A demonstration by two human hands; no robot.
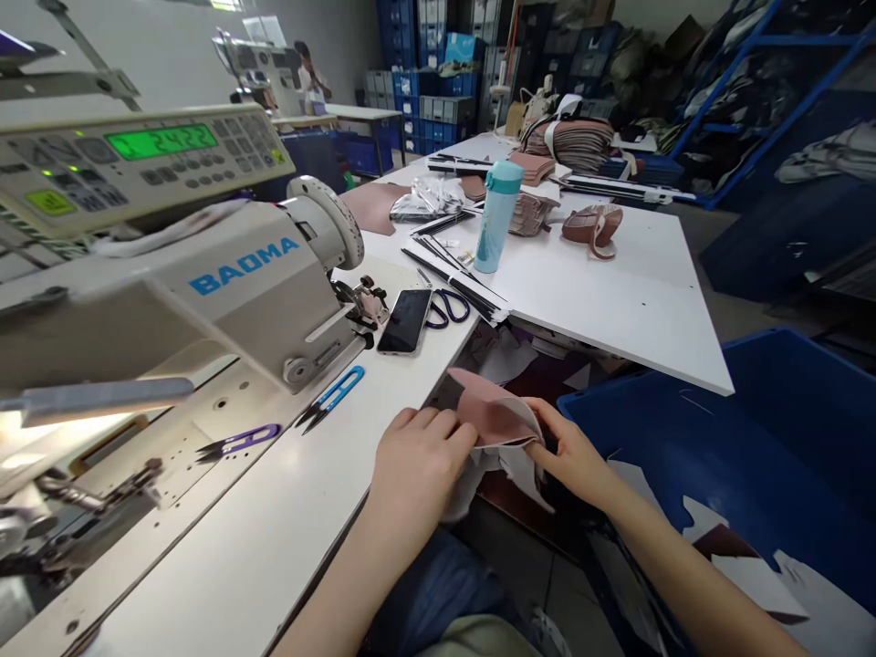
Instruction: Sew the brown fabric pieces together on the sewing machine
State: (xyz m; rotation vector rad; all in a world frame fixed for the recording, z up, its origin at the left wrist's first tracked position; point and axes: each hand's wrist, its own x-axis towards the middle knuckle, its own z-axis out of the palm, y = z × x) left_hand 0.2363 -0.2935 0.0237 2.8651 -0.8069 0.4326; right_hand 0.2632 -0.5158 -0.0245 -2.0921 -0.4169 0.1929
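Our forearms above our lap

Our left hand and right hand both grip a pink piece beside the table.

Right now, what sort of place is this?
Probably a sewing workshop: a BAOMA sewing machine, blue thread snips beside it, and a bundled stack of brown pieces farther back.

Grey wall, blue storage rack
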